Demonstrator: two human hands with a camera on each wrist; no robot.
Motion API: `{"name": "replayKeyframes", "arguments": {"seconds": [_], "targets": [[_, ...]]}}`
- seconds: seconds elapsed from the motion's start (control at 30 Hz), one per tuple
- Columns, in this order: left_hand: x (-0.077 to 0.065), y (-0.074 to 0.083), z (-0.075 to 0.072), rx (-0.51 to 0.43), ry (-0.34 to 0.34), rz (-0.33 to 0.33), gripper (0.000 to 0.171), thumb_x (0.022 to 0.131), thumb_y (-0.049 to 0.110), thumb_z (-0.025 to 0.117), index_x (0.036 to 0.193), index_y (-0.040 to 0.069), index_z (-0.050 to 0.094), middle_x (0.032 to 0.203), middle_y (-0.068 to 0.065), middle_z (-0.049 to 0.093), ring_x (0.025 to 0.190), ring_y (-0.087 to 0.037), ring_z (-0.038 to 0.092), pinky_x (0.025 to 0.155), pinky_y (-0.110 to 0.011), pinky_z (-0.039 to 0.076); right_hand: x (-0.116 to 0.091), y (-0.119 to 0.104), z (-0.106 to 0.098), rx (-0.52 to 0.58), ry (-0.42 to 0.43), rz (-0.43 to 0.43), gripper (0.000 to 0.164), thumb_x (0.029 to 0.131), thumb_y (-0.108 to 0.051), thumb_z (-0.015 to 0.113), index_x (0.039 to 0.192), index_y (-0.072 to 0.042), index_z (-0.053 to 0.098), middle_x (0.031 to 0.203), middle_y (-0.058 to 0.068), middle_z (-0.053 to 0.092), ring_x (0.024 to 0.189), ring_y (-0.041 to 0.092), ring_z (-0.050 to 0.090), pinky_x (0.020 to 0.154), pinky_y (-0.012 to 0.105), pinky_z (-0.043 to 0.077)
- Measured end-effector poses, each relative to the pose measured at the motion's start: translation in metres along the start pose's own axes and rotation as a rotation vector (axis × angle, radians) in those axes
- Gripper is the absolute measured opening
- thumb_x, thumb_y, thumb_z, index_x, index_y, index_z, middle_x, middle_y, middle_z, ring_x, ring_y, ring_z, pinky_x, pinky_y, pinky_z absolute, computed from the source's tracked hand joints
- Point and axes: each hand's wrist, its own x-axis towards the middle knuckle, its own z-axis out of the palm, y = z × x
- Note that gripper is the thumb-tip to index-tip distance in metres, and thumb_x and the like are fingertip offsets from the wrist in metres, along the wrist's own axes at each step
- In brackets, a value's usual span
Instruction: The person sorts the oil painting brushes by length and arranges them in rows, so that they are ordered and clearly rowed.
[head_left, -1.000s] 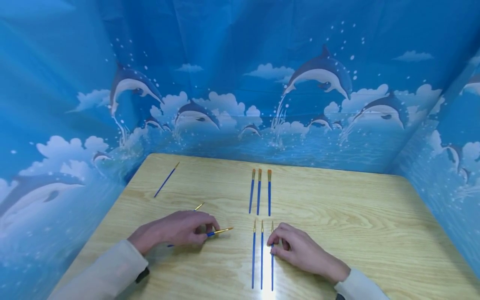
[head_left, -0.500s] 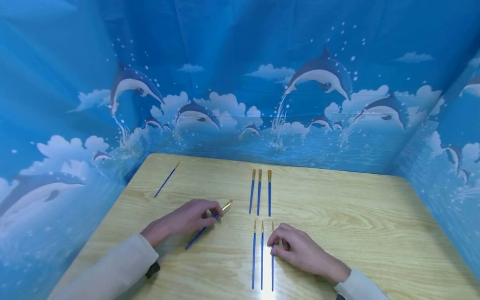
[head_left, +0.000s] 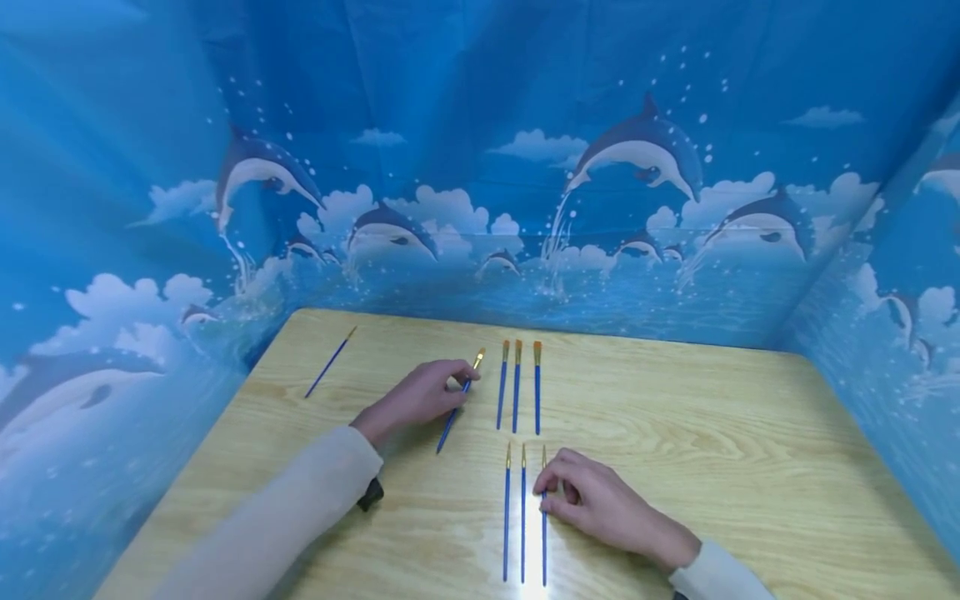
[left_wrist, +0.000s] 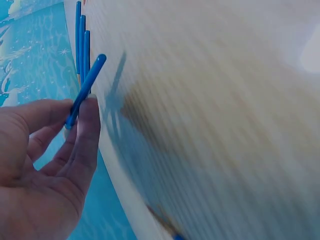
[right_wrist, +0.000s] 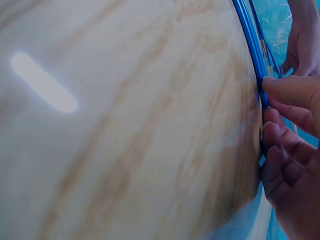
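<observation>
My left hand (head_left: pixel 423 392) pinches a paintbrush (head_left: pixel 448 431) with a blue handle and a flat orange tip, held at a slant left of the upper row. In the left wrist view, thumb and fingers grip its blue handle (left_wrist: pixel 90 82), tilted over the table with a shadow beside it. Three flat paintbrushes (head_left: pixel 516 396) lie side by side in that upper row, tips away from me. Closer in lies a second row of three thin pointed paintbrushes (head_left: pixel 523 525). The thumb and fingertips of my right hand (head_left: pixel 600 504) pinch the rightmost one (head_left: pixel 544 546).
Another thin paintbrush (head_left: pixel 327 367) lies slanted near the table's far left corner. The wood-grain table (head_left: pixel 697 417) ends at a blue dolphin-print curtain (head_left: pixel 465 275) behind and at both sides. A bright glare spot shows by the lower row.
My left hand has picked up the flat paintbrush from the left and carried it forward and right, turning it more upright toward the upper row. The right hand has stayed in place.
</observation>
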Motion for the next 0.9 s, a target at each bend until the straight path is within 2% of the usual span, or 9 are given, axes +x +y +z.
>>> {"name": "replayKeyframes", "arguments": {"seconds": [0.13,0.3,0.43,0.63,0.7,0.77,0.83,0.9], "targets": [[0.015,0.006,0.007,0.003,0.075,-0.027,0.039,0.104,0.014,0.072,0.143,0.021,0.068,0.135,-0.007,0.073,0.099,-0.017,0.069,0.081,-0.032,0.058,0.000,0.001,0.000,0.015,-0.007,0.009,0.010,0.104,-0.031,0.075,0.113,-0.026,0.074,0.097,-0.016,0.059,0.077,-0.004,0.052,0.068,0.021,0.050],[0.029,0.012,0.015,-0.059,0.133,-0.063,0.044,0.103,0.011,0.071,0.146,0.018,0.066,0.133,-0.012,0.072,0.082,-0.017,0.070,0.070,-0.030,0.057,-0.001,0.001,-0.001,0.020,-0.005,0.012,0.010,0.104,-0.030,0.076,0.113,-0.027,0.073,0.098,-0.016,0.059,0.076,-0.004,0.052,0.067,0.021,0.050],[0.036,0.015,0.021,-0.084,0.152,-0.061,0.046,0.102,0.008,0.070,0.147,0.016,0.066,0.131,-0.014,0.073,0.074,-0.015,0.069,0.067,-0.028,0.058,0.000,0.001,-0.001,0.022,-0.008,0.004,0.010,0.104,-0.030,0.075,0.114,-0.026,0.074,0.099,-0.015,0.060,0.076,-0.004,0.052,0.066,0.020,0.049],[0.043,0.020,0.025,-0.096,0.148,-0.048,0.048,0.102,0.006,0.069,0.149,0.013,0.064,0.134,-0.015,0.071,0.074,-0.017,0.070,0.067,-0.031,0.060,0.001,0.001,-0.001,0.009,-0.009,0.000,0.010,0.104,-0.029,0.075,0.113,-0.026,0.074,0.098,-0.015,0.060,0.076,-0.005,0.052,0.067,0.020,0.050],[0.044,0.021,0.025,-0.073,0.151,-0.042,0.048,0.102,0.006,0.069,0.149,0.013,0.065,0.134,-0.014,0.071,0.081,-0.020,0.071,0.074,-0.034,0.062,0.001,0.001,-0.001,0.009,-0.009,-0.005,0.010,0.104,-0.029,0.075,0.113,-0.025,0.074,0.098,-0.015,0.060,0.076,-0.005,0.052,0.067,0.020,0.049],[0.044,0.022,0.026,-0.017,0.159,-0.023,0.048,0.101,0.007,0.069,0.149,0.013,0.066,0.136,-0.013,0.070,0.099,-0.024,0.073,0.089,-0.040,0.062,0.001,0.001,-0.001,0.006,-0.008,-0.006,0.009,0.104,-0.029,0.075,0.113,-0.025,0.074,0.097,-0.015,0.059,0.076,-0.005,0.052,0.066,0.020,0.049],[0.045,0.022,0.027,0.046,0.166,-0.002,0.048,0.101,0.006,0.070,0.148,0.011,0.066,0.141,-0.013,0.069,0.120,-0.028,0.069,0.107,-0.046,0.058,0.001,0.001,-0.002,0.005,-0.010,-0.003,0.009,0.104,-0.029,0.076,0.113,-0.025,0.074,0.097,-0.015,0.059,0.076,-0.005,0.052,0.066,0.020,0.049],[0.046,0.023,0.028,0.106,0.173,0.019,0.047,0.101,0.006,0.070,0.148,0.010,0.067,0.145,-0.013,0.067,0.136,-0.030,0.062,0.118,-0.048,0.050,0.001,0.001,-0.001,0.007,-0.013,0.001,0.009,0.104,-0.029,0.076,0.113,-0.026,0.074,0.097,-0.015,0.059,0.076,-0.005,0.052,0.067,0.020,0.049]]}}
